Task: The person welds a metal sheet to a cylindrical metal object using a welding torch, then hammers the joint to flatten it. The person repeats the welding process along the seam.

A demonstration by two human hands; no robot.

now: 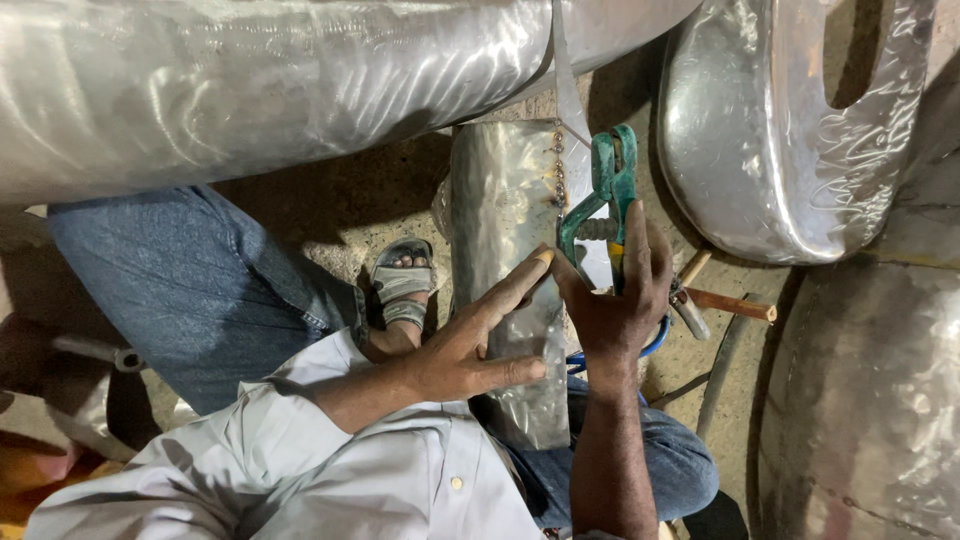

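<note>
Left hand [470, 345] flat, fingers spread, on metal sheet [505, 230]; right hand [620, 290] fisted round green clamp [600, 200] (handles up)

green clamp [603, 195], silvery sheet metal [505, 210] — blue jeans [190, 290], grey sandal [403, 285]

Single head view — steeply downward, close over the hands [540, 320]
</note>
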